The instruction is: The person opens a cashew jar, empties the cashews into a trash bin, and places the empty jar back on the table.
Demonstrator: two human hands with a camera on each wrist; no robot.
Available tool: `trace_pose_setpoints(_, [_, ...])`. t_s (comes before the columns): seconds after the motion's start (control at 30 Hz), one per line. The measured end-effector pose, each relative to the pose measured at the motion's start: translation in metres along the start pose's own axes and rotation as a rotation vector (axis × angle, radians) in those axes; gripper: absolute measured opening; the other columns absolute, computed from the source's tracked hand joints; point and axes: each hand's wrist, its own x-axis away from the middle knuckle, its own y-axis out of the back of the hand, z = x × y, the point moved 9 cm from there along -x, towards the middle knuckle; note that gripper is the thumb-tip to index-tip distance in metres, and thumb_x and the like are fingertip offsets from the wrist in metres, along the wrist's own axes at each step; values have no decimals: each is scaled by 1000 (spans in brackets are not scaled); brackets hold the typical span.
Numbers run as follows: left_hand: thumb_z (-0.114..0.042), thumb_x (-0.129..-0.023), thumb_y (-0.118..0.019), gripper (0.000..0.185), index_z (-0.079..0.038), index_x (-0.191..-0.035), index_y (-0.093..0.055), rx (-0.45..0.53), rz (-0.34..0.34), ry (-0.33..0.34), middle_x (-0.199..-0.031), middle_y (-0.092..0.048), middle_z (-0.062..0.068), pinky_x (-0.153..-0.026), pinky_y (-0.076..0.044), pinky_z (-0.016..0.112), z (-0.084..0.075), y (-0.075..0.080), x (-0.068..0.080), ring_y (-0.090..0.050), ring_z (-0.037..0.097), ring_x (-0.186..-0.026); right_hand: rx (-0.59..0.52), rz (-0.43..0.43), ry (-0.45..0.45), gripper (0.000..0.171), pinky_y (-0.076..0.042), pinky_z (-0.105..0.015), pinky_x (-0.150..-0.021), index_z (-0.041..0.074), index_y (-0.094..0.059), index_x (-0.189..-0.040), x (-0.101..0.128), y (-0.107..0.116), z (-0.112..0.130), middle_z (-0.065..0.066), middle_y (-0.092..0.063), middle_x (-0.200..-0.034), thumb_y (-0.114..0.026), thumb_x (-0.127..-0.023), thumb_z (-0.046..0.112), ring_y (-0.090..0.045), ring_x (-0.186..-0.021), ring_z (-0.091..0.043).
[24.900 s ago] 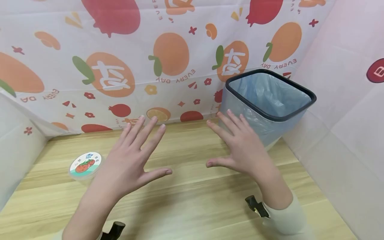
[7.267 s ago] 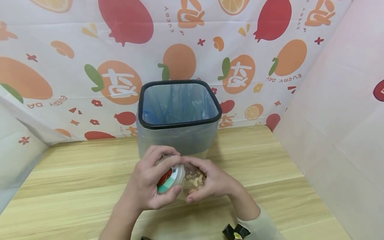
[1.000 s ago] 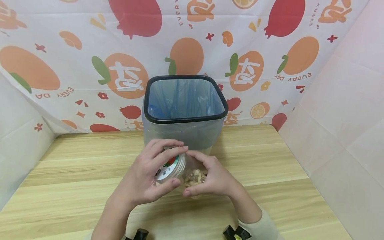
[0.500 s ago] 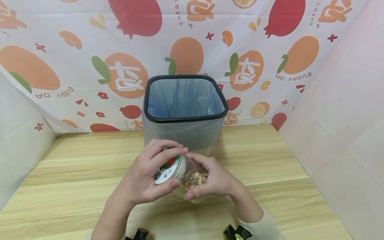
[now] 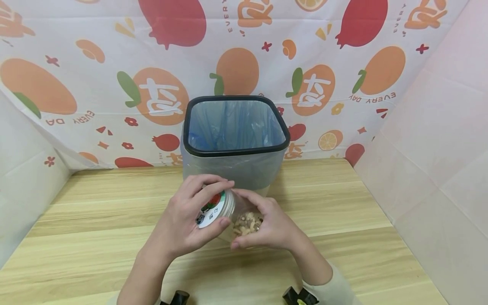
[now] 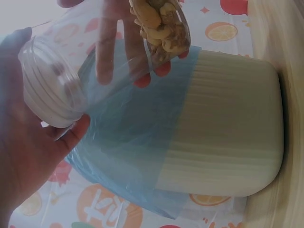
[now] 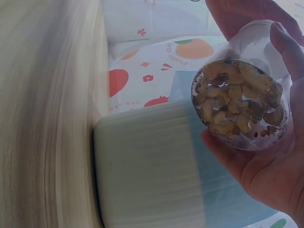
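Note:
A clear plastic jar tilts above the table, with its lidded end to the left. Cashews and darker bits lie at its base, seen through the bottom in the right wrist view. My left hand grips the ribbed screw lid, fingers over the top and thumb below. A label with a red fruit shows on that lid. Around the jar's body curl the fingers and thumb of my right hand. The lid sits on the jar's neck; how tightly cannot be told.
Just behind the hands stands a bin with a black rim and a blue bag lining it. A fruit-print cloth hangs behind. Beneath everything is a wood-grain table, with a pale wall on the right.
Earliest, both hands were spread, the jar stood at left and the bin at right. The bin is now central and the jar held. Since 7.3 s ago the lid's label has turned; lately the jar rose slightly.

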Motion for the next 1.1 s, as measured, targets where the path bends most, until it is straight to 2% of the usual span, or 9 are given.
trace_pose_setpoints(0.2, [-47,-88,-68,50,-22,-131,-65,6,-4,-10,-127,-62,-1,-80,-49,29,0,1,0,-54,17,-110,12,1,-2,92,-56,-34,-92,23,-47,-146,0,0,-1,2,-64,-132,-94,-67,28,-66,-111,-17])
trace_pose_setpoints(0.37, [-53,-92,-60,52,-17,-129,-66,61,-4,-90,-126,-62,3,-85,-46,33,-9,3,-3,-54,20,-111,-7,33,-29,89,-54,-35,-94,29,-48,-145,1,-3,-4,7,-65,-129,-89,-69,49,-65,-112,-15])
trace_pose_setpoints(0.47, [-47,-91,-64,48,-15,-126,-67,94,0,-137,-124,-63,4,-87,-45,33,-15,3,-3,-54,22,-111,-22,65,-27,89,-54,-38,-95,31,-47,-145,2,-5,-5,7,-65,-127,-83,-69,61,-64,-112,-22])
trace_pose_setpoints(0.53, [-41,-89,-68,45,-15,-125,-68,105,2,-154,-122,-63,4,-87,-45,32,-18,3,-4,-54,22,-110,-34,85,-12,89,-54,-39,-94,30,-47,-145,2,-6,-5,5,-66,-124,-82,-70,62,-65,-109,-28])
trace_pose_setpoints(0.67, [-35,-85,-71,42,-15,-122,-69,108,-2,-157,-120,-64,4,-87,-45,31,-19,4,-4,-55,22,-109,-50,105,1,88,-55,-38,-93,28,-47,-146,2,-7,-4,2,-67,-123,-81,-72,62,-65,-108,-32])
trace_pose_setpoints(0.8, [-40,-90,-67,41,-14,-121,-70,107,-10,-151,-119,-64,4,-86,-45,30,-19,5,-5,-55,22,-108,-50,101,7,89,-54,-41,-93,27,-47,-146,2,-7,-3,1,-67,-124,-81,-71,62,-65,-109,-30])
trace_pose_setpoints(0.9, [-45,-92,-65,42,-15,-120,-70,103,-17,-140,-118,-65,3,-85,-45,29,-18,6,-5,-55,21,-107,-39,89,18,89,-54,-41,-93,27,-47,-145,1,-7,-1,2,-66,-125,-81,-71,61,-65,-109,-26])
trace_pose_setpoints(1.1, [-41,-88,-70,41,-16,-120,-70,75,-18,-105,-117,-65,2,-82,-46,27,-13,7,-4,-55,19,-106,-13,55,4,89,-54,-34,-94,29,-48,-145,0,-6,0,8,-64,-129,-89,-69,48,-64,-111,-14])
